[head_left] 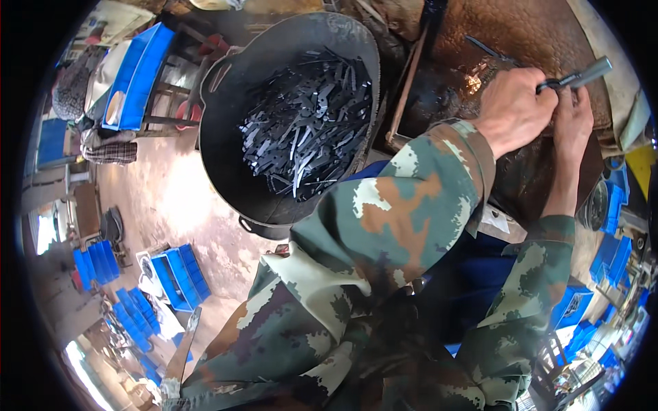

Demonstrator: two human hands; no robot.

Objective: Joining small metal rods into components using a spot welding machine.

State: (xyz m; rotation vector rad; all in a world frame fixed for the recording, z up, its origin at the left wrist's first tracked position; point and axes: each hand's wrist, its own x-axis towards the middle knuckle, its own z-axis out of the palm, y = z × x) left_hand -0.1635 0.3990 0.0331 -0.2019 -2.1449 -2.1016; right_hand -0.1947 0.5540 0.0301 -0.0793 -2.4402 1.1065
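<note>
Both of my hands are close together over a brown, oily-looking work surface (pixel 548 34) at the upper right. My left hand (pixel 514 106) is closed, its thumb and fingers pinched at the dark end of a metal piece with a grey cylindrical end (pixel 593 71). Just right of it, my right hand (pixel 574 118) has its fingers curled up against the same piece from below. Much of the piece is hidden by my fingers, so its exact kind is unclear. A thin dark metal piece (pixel 485 48) lies on the surface beyond my left hand.
Left of my hands stands a big black pan (pixel 223 157) with side handles, heaped with dark flat metal parts (pixel 308 123). A raised edge (pixel 406 89) borders the work surface. Blue bins (pixel 179 277) stand on the floor at left, with more blue bins (pixel 612 260) at right.
</note>
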